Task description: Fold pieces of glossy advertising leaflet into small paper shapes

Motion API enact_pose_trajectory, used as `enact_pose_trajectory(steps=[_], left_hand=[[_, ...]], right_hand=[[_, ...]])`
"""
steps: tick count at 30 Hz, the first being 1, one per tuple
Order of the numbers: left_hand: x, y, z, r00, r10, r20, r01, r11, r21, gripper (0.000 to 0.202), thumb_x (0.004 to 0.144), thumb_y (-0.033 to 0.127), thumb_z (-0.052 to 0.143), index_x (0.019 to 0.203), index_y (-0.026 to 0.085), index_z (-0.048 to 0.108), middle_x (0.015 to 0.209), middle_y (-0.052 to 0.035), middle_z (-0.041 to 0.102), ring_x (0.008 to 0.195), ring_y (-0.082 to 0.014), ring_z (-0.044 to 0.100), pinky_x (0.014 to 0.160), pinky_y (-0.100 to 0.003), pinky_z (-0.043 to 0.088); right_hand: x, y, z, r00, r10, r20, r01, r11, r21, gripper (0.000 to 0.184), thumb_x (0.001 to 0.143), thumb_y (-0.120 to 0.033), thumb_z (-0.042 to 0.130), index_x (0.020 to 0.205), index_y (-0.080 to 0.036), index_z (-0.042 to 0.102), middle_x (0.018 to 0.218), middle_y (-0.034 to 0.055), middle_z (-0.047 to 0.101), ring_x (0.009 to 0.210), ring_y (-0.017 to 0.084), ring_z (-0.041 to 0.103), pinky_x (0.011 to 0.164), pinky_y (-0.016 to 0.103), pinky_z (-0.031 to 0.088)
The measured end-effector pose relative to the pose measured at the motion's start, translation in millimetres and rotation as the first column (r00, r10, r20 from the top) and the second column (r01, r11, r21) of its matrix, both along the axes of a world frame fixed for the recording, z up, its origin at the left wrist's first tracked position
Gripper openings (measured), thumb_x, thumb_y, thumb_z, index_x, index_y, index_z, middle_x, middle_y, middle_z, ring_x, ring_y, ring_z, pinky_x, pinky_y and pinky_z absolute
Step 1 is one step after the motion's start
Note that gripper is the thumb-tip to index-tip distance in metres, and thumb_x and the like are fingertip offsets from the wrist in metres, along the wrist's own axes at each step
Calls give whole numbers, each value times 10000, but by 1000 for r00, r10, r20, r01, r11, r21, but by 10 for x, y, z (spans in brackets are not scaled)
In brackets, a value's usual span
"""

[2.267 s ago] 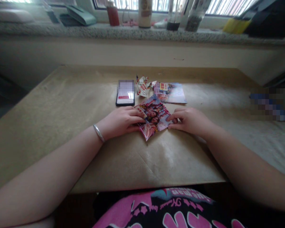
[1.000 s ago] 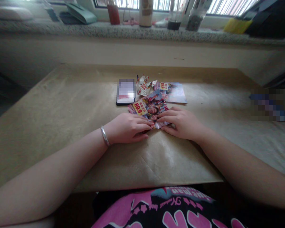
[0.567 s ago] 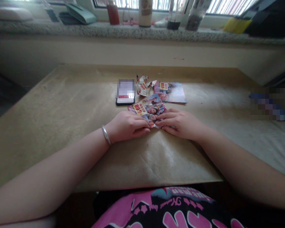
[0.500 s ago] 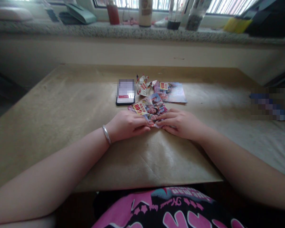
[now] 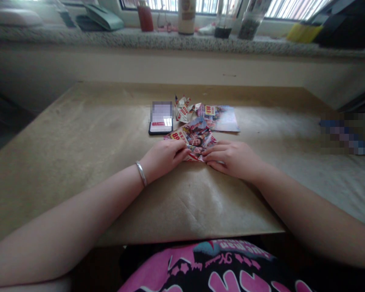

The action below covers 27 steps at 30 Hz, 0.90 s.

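Note:
A colourful printed flyer with creases lies on the table before me, yellow price box at its left. My left hand, a silver bangle at the wrist, has its fingers closed over the flyer's lower left edge, thumb against them. Across its lower right corner rest the fingertips of my right hand, stretched out and slightly apart. Just behind the flyer stands a crumpled folded paper piece. To its right, another printed flyer lies flat.
A phone with a lit, partly blurred screen lies left of the papers on the tan-covered table. At the far right is a blurred blue item. Behind, a stone windowsill carries a red bottle and several containers.
My left hand has shifted slightly up and right along the flyer, its fingers more curled, covering part of the price box. My right hand has barely moved.

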<state>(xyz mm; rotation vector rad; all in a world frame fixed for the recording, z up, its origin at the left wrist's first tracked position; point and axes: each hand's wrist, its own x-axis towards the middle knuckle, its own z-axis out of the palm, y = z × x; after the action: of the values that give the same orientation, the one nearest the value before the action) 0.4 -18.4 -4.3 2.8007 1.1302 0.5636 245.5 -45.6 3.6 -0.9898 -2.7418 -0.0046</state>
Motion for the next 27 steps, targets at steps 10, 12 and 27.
enact_pose_trajectory(steps=[10, 12, 27], left_hand=[[38, 54, -10, 991, 131, -37, -133, 989, -63, 249, 951, 300, 459, 782, 163, 580, 734, -36, 618, 649, -156, 526, 621, -271, 404], [40, 60, -12, 990, 136, -46, -137, 990, -26, 249, 948, 295, 460, 800, 151, 599, 801, -64, 639, 737, -181, 559, 700, -295, 445], [58, 231, -116, 978, 153, -143, -136, 984, 117, 255, 952, 260, 453, 843, 130, 643, 906, -85, 604, 767, -157, 561, 712, -271, 469]], right_hand=[[-71, -50, -21, 968, -243, -56, 247, 966, 80, 258, 910, -308, 509, 1061, -264, 713, 962, 29, 764, 822, 190, 693, 640, 288, 426], [-86, -58, -36, 964, -261, -57, 265, 960, 93, 254, 913, -318, 508, 1040, -267, 722, 941, 22, 767, 789, 188, 693, 626, 290, 417], [-148, -18, -87, 982, -182, -50, 187, 974, 129, 266, 934, -284, 506, 1016, -242, 756, 968, 44, 717, 906, 205, 621, 708, 304, 450]])
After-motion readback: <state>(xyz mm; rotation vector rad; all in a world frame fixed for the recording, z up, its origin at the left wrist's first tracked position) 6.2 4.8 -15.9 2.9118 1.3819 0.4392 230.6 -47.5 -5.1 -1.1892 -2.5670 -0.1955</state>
